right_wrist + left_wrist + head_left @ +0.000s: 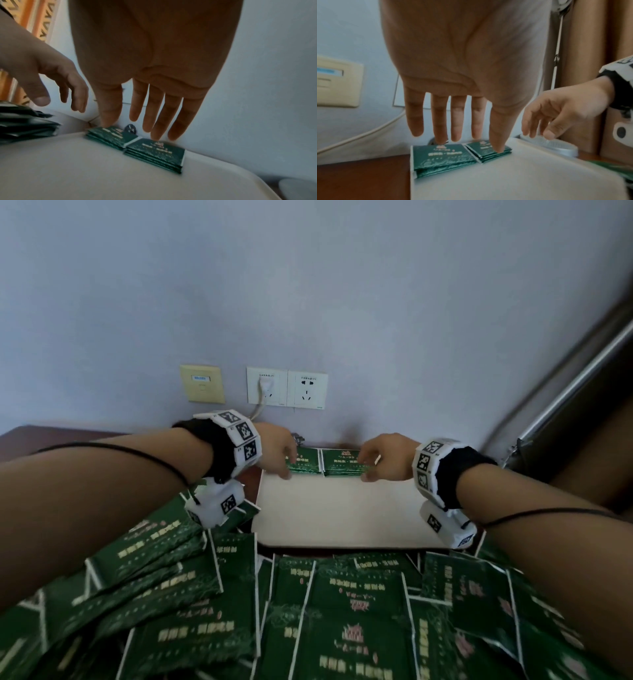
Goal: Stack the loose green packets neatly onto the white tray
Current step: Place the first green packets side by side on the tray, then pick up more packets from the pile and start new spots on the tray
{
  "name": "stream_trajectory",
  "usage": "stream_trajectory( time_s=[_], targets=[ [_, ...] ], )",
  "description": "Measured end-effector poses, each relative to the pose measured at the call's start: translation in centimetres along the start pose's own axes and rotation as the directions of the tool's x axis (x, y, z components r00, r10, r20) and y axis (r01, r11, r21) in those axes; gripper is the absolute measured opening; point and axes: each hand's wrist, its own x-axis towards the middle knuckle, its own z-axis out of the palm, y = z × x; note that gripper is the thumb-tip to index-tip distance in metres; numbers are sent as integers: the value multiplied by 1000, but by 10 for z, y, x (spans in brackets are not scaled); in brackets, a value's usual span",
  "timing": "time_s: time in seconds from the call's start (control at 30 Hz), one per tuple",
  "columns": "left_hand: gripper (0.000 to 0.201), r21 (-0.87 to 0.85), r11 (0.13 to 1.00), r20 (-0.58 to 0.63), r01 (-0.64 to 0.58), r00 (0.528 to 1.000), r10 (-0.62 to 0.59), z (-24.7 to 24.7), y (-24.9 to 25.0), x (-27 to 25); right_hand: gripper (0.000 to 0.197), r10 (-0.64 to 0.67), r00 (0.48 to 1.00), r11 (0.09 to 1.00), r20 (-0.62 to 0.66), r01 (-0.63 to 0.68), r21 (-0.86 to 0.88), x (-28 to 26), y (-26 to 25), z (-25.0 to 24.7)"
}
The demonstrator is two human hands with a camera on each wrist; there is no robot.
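Observation:
The white tray point(342, 508) lies in the middle of the table against the wall. Two low stacks of green packets stand side by side on its far edge: the left stack point(305, 465) point(443, 157) point(109, 136) and the right stack point(342, 463) point(488, 151) point(154, 152). My left hand point(279, 453) point(453, 121) hovers at the left stack with straight, spread fingers and holds nothing. My right hand point(380, 460) point(150, 115) is at the right stack, fingers straight, also holding nothing. Whether the fingertips touch the stacks is unclear. Several loose green packets point(308, 611) lie heaped in front of the tray.
Wall sockets point(287, 386) with a plugged white cable and a beige panel point(202, 383) sit just behind the tray. A round silver tin point(553, 146) stands right of the tray. A brown curtain point(589, 412) hangs at the right. Brown tabletop point(359, 175) shows left of the tray.

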Motion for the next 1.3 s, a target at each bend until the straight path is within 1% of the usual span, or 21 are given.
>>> stream_trajectory(
  time_s=[0.1, 0.2, 0.3, 0.4, 0.47, 0.53, 0.6, 0.67, 0.73, 0.8, 0.87, 0.93, 1.0, 1.07, 1.1, 1.17, 1.23, 1.3],
  targets=[
    [45, -23, 1000, 3, -18, 1000, 18, -7, 17, -42, 35, -27, 999, 999, 29, 26, 37, -41, -15, -6],
    [44, -10, 1000, 37, -29, 999, 30, 1, 34, -87, 29, -53, 998, 995, 26, 50, 83, -87, -29, -4],
    [49, -33, 999, 62, -42, 997, 44, 21, 52, -129, 25, -46, 998, 996, 44, 43, 77, -132, -36, 6],
    [56, -71, 994, 116, -83, 989, 91, 49, 72, -162, 29, -10, 997, 998, 75, 6, 63, -173, -36, 21],
    [61, -122, 987, 115, -108, 986, 122, 67, 87, -177, 33, 14, 997, 999, 71, -17, 44, -200, -34, 32],
    [65, -173, 976, 80, -135, 985, 150, 79, 99, -184, 38, 61, 997, 997, 45, -63, 46, -223, -27, 43],
    [69, -220, 963, 40, -154, 985, 167, 87, 107, -183, 38, 117, 993, 984, -5, -116, 133, -242, -14, 54],
    [76, -253, 957, 21, -142, 988, 153, 92, 113, -179, 41, 171, 984, 963, -56, -154, 220, -255, -2, 66],
    [86, -259, 960, 32, -111, 992, 123, 97, 117, -171, 50, 220, 973, 943, -74, -193, 271, -262, 6, 78],
    [93, -251, 963, 66, -96, 991, 116, 103, 119, -165, 61, 239, 964, 935, -114, -197, 296, -266, 12, 90],
    [93, -238, 966, 87, -97, 989, 120, 108, 118, -160, 70, 266, 948, 921, -174, -196, 337, -265, 20, 96],
    [93, -261, 960, 88, -98, 988, 124, 111, 114, -156, 72, 317, 924, 902, -211, -226, 367, -264, 28, 99],
    [91, -297, 949, 65, -107, 989, 132, 114, 109, -151, 63, 373, 900, 878, -224, -265, 398, -264, 32, 100],
    [83, -368, 923, 33, -115, 990, 137, 116, 105, -149, 53, 411, 889, 824, -203, -267, 500, -265, 35, 103],
    [74, -418, 900, 7, -122, 990, 138, 117, 102, -147, 49, 415, 891, 796, -183, -258, 548, -266, 35, 104],
    [53, -486, 865, -40, -129, 991, 126, 119, 99, -145, 44, 411, 894, 775, -177, -241, 584, -266, 34, 107],
    [38, -510, 850, -79, -134, 991, 109, 118, 96, -142, 40, 411, 887, 782, -210, -225, 582, -266, 32, 107],
    [27, -531, 838, -90, -129, 991, 96, 117, 92, -138, 36, 407, 882, 793, -237, -213, 571, -265, 29, 103]
  ],
)
